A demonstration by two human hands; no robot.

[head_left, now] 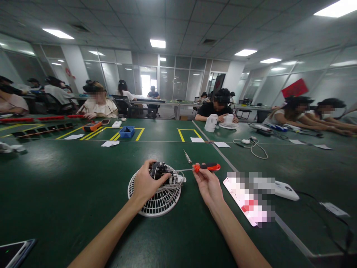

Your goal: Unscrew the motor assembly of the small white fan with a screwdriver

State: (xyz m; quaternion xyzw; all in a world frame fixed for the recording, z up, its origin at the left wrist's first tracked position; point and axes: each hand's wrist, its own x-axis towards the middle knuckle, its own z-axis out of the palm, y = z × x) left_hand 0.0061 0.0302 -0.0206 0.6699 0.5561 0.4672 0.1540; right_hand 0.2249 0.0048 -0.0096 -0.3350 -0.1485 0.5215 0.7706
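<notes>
A round white fan grille (156, 201) lies flat on the green table in front of me. My left hand (146, 183) rests on it, fingers closed around a small black motor part (158, 170) with white wires at the grille's far edge. My right hand (208, 183) is closed on a screwdriver with an orange handle (208, 167); its thin shaft points left toward the motor part. A second small metal tool (187, 156) lies loose on the table just beyond.
A white card (245, 201) and a white device (286, 190) lie right of my right hand. A phone (13, 252) sits at the near left edge. Farther off are a white cable (252, 146), a blue tray (126, 131), paper slips and several seated people at work.
</notes>
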